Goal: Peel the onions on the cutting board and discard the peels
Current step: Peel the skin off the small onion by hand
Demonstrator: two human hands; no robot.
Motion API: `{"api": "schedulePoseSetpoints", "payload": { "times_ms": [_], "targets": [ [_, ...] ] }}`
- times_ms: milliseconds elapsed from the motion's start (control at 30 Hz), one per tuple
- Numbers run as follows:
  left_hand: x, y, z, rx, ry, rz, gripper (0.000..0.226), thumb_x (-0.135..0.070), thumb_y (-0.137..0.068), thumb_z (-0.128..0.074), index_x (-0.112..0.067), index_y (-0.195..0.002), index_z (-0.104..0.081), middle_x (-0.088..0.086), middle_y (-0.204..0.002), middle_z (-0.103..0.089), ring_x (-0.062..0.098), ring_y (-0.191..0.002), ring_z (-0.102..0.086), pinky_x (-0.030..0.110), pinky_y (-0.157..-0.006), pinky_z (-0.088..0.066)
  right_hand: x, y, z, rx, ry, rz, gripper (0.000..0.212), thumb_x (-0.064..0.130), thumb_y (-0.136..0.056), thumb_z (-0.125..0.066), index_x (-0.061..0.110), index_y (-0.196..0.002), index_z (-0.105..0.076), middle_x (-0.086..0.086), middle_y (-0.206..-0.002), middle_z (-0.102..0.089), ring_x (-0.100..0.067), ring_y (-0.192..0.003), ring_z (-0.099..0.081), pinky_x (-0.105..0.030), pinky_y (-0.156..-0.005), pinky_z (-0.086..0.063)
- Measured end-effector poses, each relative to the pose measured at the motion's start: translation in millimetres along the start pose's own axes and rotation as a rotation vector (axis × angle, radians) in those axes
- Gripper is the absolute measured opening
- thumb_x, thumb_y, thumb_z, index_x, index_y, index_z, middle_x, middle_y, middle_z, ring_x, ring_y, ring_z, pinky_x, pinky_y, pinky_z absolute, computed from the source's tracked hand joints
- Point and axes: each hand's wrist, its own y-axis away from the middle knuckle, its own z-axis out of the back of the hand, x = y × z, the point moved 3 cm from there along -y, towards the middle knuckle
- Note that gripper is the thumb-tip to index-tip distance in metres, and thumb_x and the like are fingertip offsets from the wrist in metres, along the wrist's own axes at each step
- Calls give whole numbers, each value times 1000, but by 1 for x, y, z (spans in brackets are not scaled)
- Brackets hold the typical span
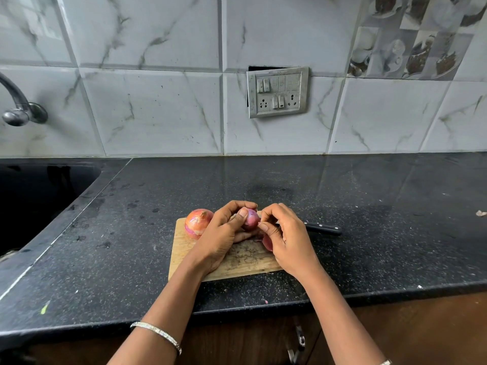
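Centrally, both hands on onion (251, 219) over cutting board (181, 248).

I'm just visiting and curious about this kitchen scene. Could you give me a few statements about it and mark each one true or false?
1. The left hand holds an onion above the cutting board. True.
2. The knife is in the right hand. False: it lies behind that hand, which picks at the onion.
3. A second onion sits on the board, still in its skin. True.
4. The sink is on the right. False: it is on the left.
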Motion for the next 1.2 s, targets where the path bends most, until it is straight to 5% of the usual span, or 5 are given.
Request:
{"api": "schedulePoseSetpoints", "payload": {
  "times_ms": [200, 467, 633, 1200],
  "targets": [
    [-2, 1, -2, -27, 117, 30, 26, -12, -108, -43, -2, -121, -64, 14, -121, -70, 33, -115, -69, 40, -95, -59, 1, 1, 8, -92, -41, -95, 19, -3, -91, -65, 17, -91, -63, 13, -91, -65, -2, -91, -61, -7, -77, -40],
    [-2, 2, -1, 62, 45, 40, 46, -4, -82, -71, -12, -127, -64, 20, -125, -69, 33, -115, -68, 42, -105, -53, 3, 1, 10, -104, -189, -143, 13, 16, -88, -78, 24, -97, -72, 14, -94, -72, -10, -88, -68, -18, -68, -50],
    [-2, 4, 0, 102, -10, 10, 52, -7, -84, -72, -15, -133, -61, 22, -124, -69, 44, -121, -63, 47, -108, -50, 4, 0, 9, -66, -211, -135, 13, 17, -88, -78, 25, -97, -71, 11, -96, -71, -12, -88, -67, -18, -68, -48],
    [-3, 6, -1, 180, -49, -27, 51, 4, -91, -69, -9, -139, -57, 22, -129, -66, 38, -122, -63, 37, -102, -53, -3, -2, 7, -45, -199, -130, 14, 14, -88, -76, 24, -85, -68, 7, -88, -66, -14, -85, -62, -21, -78, -45]
  ]
}}
